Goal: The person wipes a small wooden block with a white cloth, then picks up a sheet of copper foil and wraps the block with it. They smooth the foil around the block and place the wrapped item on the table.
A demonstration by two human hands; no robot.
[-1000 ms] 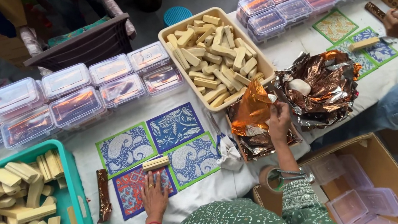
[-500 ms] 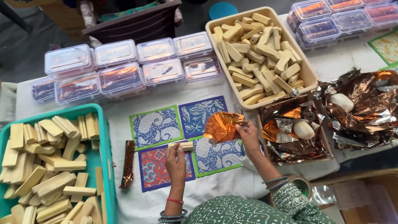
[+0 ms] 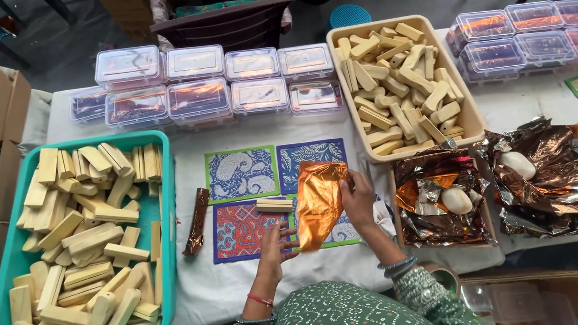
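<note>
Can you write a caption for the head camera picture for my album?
Two hands, right hand and left hand, hold orange foil beside a pale bar.

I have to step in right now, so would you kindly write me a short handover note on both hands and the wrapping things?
Right hand pinches the copper foil sheet by its upper edge, held up over the patterned mats.
Left hand is open at the sheet's lower edge.
One bare pale bar lies on the mats, just left of the foil.
Done: one wrapped bar lies left of the mats.
Left: bare bars fill the teal tray and beige tray.
</note>
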